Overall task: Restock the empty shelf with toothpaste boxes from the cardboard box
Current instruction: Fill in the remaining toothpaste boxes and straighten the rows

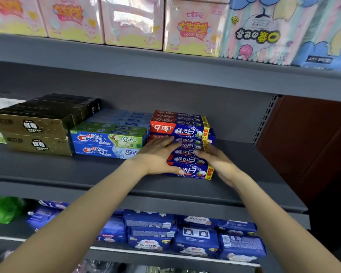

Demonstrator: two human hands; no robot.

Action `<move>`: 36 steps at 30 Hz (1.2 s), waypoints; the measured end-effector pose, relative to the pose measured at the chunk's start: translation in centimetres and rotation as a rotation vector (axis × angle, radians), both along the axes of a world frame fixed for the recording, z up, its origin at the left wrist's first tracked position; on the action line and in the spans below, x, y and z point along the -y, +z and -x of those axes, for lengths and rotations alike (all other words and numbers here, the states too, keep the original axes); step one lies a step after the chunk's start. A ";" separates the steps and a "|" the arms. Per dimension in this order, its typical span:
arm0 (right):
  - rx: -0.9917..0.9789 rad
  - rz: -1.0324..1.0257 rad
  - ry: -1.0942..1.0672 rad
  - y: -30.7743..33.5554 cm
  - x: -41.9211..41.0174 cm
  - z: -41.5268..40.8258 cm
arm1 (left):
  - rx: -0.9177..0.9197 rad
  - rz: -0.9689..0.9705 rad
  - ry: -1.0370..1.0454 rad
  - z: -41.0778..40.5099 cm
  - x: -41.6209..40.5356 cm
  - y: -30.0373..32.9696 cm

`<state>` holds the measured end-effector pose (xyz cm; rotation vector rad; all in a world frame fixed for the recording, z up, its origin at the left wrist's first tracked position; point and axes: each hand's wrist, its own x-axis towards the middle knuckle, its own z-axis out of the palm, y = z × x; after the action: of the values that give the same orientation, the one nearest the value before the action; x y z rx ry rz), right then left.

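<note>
Fingers lie flat: your left hand [158, 156] and right hand [218, 162] press the red-and-blue toothpaste boxes [187, 159] from both ends, just right of the Crest boxes [108, 143], probably squaring them up.

I see grey metal store shelving [165, 64] with a grey back panel [185, 95] and a slotted upright [264, 123] at its right end; beside that stands a reddish-brown wooden panel [307, 146], under even, soft light
</note>
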<state>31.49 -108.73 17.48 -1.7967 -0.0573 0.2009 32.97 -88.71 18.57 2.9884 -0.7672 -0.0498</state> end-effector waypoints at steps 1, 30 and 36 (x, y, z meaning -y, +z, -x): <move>0.013 0.016 0.034 -0.2 0.0 0.3 | -0.008 0.005 0.018 0.0 -0.2 0.0; 0.365 1.104 0.145 1.5 -4.0 1.8 | -0.057 0.087 -0.068 -0.7 -1.8 1.5; 0.291 1.053 0.054 1.5 -5.2 1.5 | 0.105 0.160 -0.065 1.1 -2.6 1.2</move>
<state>30.02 -103.56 18.98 -2.8679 -0.2415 -0.0145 31.89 -86.08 19.73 2.8335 -0.8362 0.1594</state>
